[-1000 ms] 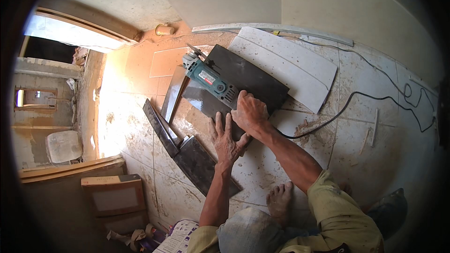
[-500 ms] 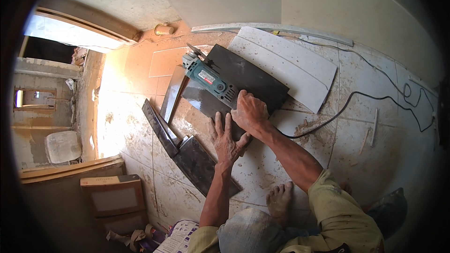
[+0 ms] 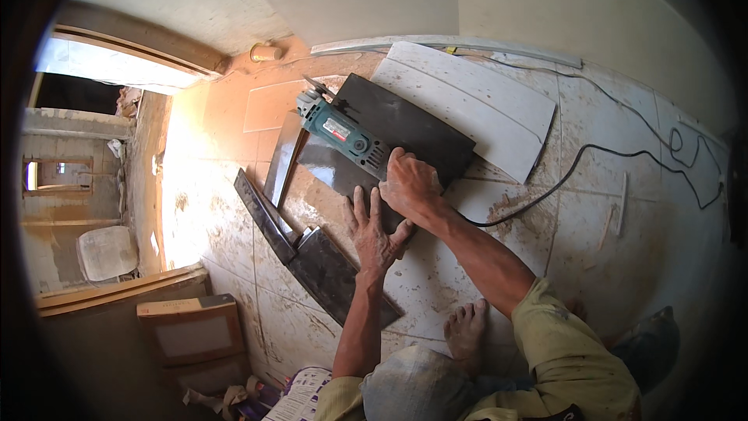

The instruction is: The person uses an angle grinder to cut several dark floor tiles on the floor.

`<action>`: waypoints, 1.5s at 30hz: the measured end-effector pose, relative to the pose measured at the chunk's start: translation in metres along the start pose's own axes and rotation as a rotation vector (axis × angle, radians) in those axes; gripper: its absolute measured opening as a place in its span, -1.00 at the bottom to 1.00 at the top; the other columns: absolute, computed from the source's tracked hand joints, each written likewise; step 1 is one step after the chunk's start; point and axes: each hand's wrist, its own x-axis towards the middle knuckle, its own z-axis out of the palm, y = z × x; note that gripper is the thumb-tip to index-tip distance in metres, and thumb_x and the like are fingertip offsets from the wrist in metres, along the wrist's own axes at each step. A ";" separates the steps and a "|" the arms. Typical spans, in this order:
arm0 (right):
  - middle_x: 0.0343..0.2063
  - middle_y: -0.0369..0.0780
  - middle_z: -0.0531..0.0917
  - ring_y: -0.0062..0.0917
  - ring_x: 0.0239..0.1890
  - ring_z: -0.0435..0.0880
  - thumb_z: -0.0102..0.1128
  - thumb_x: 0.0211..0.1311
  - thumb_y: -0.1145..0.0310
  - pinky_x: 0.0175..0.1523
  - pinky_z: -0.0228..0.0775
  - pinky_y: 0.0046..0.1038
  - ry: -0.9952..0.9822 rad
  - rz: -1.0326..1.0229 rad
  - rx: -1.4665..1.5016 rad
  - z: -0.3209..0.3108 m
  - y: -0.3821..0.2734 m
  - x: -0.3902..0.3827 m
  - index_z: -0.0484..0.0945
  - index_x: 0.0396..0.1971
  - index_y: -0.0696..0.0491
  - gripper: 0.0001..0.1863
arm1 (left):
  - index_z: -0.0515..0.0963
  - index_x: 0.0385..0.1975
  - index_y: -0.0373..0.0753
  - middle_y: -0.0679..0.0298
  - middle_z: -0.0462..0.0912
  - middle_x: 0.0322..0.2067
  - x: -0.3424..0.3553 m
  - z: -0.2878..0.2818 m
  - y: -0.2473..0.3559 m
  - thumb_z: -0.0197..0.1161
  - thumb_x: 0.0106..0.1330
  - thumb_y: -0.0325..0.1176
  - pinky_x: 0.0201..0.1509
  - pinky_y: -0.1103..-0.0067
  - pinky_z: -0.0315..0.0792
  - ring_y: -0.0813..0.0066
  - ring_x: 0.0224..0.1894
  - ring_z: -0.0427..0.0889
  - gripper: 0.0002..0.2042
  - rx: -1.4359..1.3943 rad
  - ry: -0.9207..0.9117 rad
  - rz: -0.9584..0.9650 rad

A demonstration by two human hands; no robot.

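My right hand (image 3: 413,185) is wrapped round the rear end of a teal angle grinder (image 3: 338,129). The grinder lies across a dark, glossy tile (image 3: 405,121), its disc end toward the far left. My left hand (image 3: 372,228) rests with spread fingers on the near edge of that tile, just left of my right hand. Dark cut strips (image 3: 265,214) and another dark tile piece (image 3: 339,273) lie on the floor left of my left hand. The grinder's black cord (image 3: 538,196) runs off to the right.
White boards (image 3: 475,105) lie beyond the dark tile. A yellowish cup (image 3: 266,53) is by the far wall, with a pale metal strip (image 3: 538,54) along it. Cardboard boxes (image 3: 191,331) stand at the near left. My bare foot (image 3: 467,331) is close by.
The whole view has shifted slightly. My hands, the grinder and the tile keep their places relative to each other.
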 end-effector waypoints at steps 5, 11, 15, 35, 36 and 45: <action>-0.27 0.00 0.65 -0.23 -0.23 0.76 0.39 0.04 0.18 -0.18 0.67 -0.31 -0.009 -0.014 0.006 -0.002 0.001 -0.002 0.42 -0.16 0.25 -0.48 | 0.24 0.38 -0.16 -0.04 0.01 0.44 0.000 -0.001 0.001 0.27 0.09 0.29 0.45 -0.03 -0.09 -0.26 0.48 -0.15 -0.09 -0.002 -0.004 -0.007; -0.29 0.00 0.66 -0.24 -0.26 0.77 0.41 0.05 0.19 -0.22 0.67 -0.34 0.011 -0.017 -0.004 -0.003 0.005 -0.005 0.43 -0.20 0.24 -0.52 | 0.26 0.37 -0.16 -0.06 0.02 0.44 0.000 -0.001 0.003 0.26 0.10 0.30 0.45 -0.03 -0.09 -0.28 0.47 -0.13 -0.10 0.009 -0.013 -0.015; -0.32 0.00 0.66 -0.25 -0.29 0.77 0.40 0.05 0.22 -0.25 0.68 -0.34 0.029 -0.043 -0.006 -0.003 0.007 -0.008 0.44 -0.23 0.22 -0.55 | 0.26 0.37 -0.16 -0.06 0.03 0.44 0.000 0.001 -0.003 0.23 0.12 0.31 0.45 -0.03 -0.09 -0.29 0.46 -0.12 -0.11 0.018 0.005 0.006; -0.35 0.06 0.66 -0.18 -0.32 0.77 0.23 0.08 0.40 -0.25 0.68 -0.29 0.043 -0.022 0.017 -0.005 0.016 -0.019 0.45 -0.29 0.24 -0.74 | 0.29 0.36 -0.13 0.00 0.02 0.45 0.000 0.004 -0.004 0.25 0.10 0.33 0.44 -0.04 -0.10 -0.25 0.48 -0.15 -0.11 0.007 0.014 0.011; -0.35 0.06 0.66 -0.18 -0.32 0.77 0.23 0.08 0.40 -0.25 0.68 -0.29 0.043 -0.021 0.017 -0.004 0.016 -0.019 0.45 -0.29 0.24 -0.74 | 0.30 0.35 -0.14 0.00 0.02 0.45 0.001 0.004 -0.004 0.26 0.10 0.32 0.45 -0.04 -0.10 -0.25 0.48 -0.15 -0.12 0.008 0.019 0.015; -0.33 0.07 0.67 -0.16 -0.30 0.77 0.22 0.07 0.40 -0.24 0.67 -0.27 0.028 -0.010 0.020 -0.006 0.022 -0.025 0.44 -0.27 0.24 -0.73 | 0.32 0.34 -0.19 -0.03 0.03 0.44 0.001 0.002 -0.005 0.26 0.12 0.29 0.46 -0.02 -0.11 -0.26 0.48 -0.14 -0.13 0.006 0.032 0.036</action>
